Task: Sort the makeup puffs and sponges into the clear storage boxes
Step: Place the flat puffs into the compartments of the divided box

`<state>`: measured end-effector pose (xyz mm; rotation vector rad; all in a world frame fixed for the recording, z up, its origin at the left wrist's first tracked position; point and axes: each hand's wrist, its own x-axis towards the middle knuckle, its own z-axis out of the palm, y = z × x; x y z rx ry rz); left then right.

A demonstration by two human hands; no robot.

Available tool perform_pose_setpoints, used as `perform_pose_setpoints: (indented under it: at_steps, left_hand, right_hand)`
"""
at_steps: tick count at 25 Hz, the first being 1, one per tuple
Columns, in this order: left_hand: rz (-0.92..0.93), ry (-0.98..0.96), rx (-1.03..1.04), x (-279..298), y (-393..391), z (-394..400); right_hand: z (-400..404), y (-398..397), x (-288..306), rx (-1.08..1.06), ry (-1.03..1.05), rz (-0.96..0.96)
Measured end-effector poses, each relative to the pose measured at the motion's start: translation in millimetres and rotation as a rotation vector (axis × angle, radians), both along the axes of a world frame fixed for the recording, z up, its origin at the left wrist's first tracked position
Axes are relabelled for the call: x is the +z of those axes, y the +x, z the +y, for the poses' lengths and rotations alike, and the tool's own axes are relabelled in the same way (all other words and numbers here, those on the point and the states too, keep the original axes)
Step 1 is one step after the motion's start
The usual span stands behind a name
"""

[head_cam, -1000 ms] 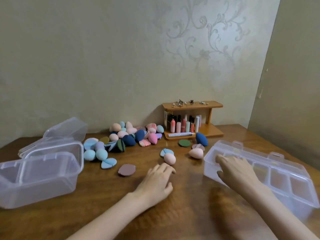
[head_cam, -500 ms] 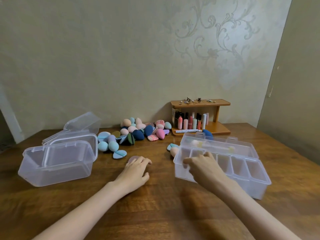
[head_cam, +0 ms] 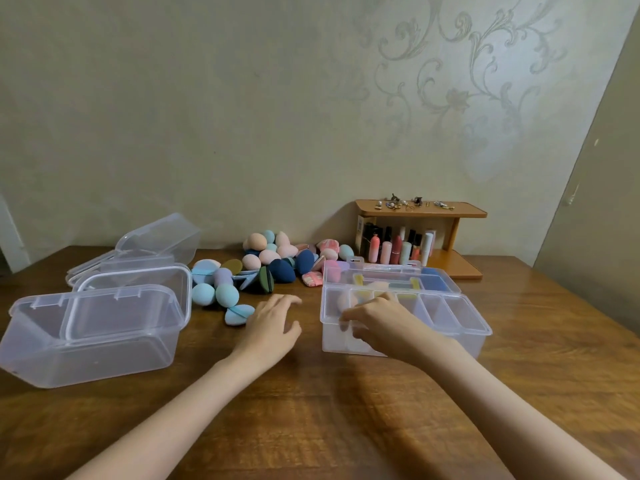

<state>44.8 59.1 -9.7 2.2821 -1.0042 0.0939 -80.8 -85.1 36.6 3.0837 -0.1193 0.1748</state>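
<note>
Divided clear box (head_cam: 450, 327) has come further left and nearer than half a second ago; it now sits at centre-right of the bench (head_cam: 536, 375), lid hinged open toward the far side. Right hand (head_cam: 384, 323) is on its near-left corner, fingers curled over the rim and front wall, gripping it. A peach sponge (head_cam: 346, 299) shows through the box's left end; cannot tell if it is inside or behind.

Left hand (head_cam: 273, 323) lies flat on the bench just left of the box, fingers relaxed and spread, holding nothing. The mauve round puff seen near it a second ago is no longer visible, likely under the hand; cannot confirm.

Pile of puffs and sponges (head_cam: 273, 261) sits unchanged at the far centre by the wall. A blue split puff (head_cam: 239, 313) lies just left of the left hand, two teal sponges (head_cam: 214, 294) just beyond it.

Large clear box (head_cam: 93, 334) sits at near left, open, a loose lid (head_cam: 121, 306) tilted in its mouth. A second clear box (head_cam: 159, 240) lies tipped behind it.

Wooden rack (head_cam: 446, 237) with lipsticks (head_cam: 398, 247) stands far right, behind the divided box
</note>
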Motion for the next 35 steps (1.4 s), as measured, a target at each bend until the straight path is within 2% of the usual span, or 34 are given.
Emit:
perform_pose_setpoints:
  at_steps: [3, 7, 10, 13, 16, 19, 22, 25, 31, 33, 35]
  left_hand:
    - [0.019, 0.213, 0.090, -4, 17, 14]
    - [0.090, 0.247, 0.030, -1, 23, 23]
    - [0.186, -0.044, 0.111, 12, 22, 29]
    - [0.273, -0.448, 0.103, 37, 13, 30]
    - [0.379, -0.563, -0.004, 57, -4, 18]
    - [0.394, -0.506, -0.043, 54, -7, 9]
    - [0.240, -0.300, -0.029, 47, 1, 15]
    - [0.092, -0.129, -0.098, 39, 0, 16]
    - [0.143, -0.163, -0.139, 26, -3, 19]
    - [0.119, -0.136, -0.135, 21, -1, 23]
    - [0.026, -0.061, -0.045, 13, 7, 32]
  right_hand:
    - [4, 7, -2, 0.040, 0.050, -0.025]
    - [14, 12, 0, 0.069, 0.142, -0.002]
    - [17, 9, 11, 0.083, 0.239, 0.047]
    - [17, 13, 27, 0.043, 0.490, -0.205]
    - [26, 24, 35, -0.017, 0.649, -0.307]
    - [33, 31, 32, -0.100, 0.733, -0.410]
    - [29, 28, 30, -0.199, 0.685, -0.470]
    - [36, 31, 19, -0.199, 0.564, -0.384]
    - [49, 45, -6, -0.134, 0.330, -0.203]
    - [46, 46, -5, -0.135, 0.287, -0.170]
    - [43, 45, -2, -0.137, 0.306, -0.172]
